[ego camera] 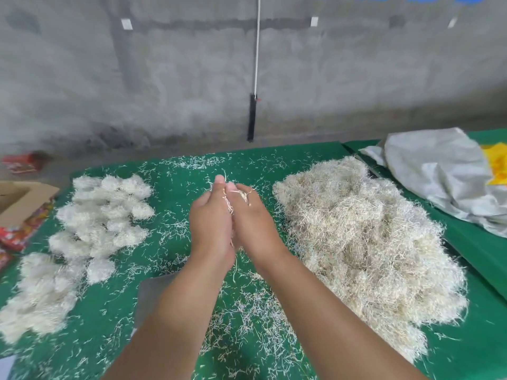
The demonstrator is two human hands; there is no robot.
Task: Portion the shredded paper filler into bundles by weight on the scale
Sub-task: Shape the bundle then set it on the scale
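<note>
My left hand [211, 223] and my right hand [255, 220] meet palm to palm above the middle of the green table [175, 242]. Between them they press a small wad of shredded paper [230, 205]; thin strands stick out at the fingertips and hang below the wrists. The big loose heap of beige shredded paper [365, 242] lies just right of my right hand. Several rounded white bundles [101, 215] sit in rows to the left. A grey flat plate [153, 297], apparently the scale, shows under my left forearm, mostly hidden.
Loose shreds litter the table all around my arms. A crumpled grey sack [444, 171] with a yellow patch lies at the back right. An open cardboard box [19, 198] and red printed packets [16, 234] stand off the left edge. A concrete wall rises behind.
</note>
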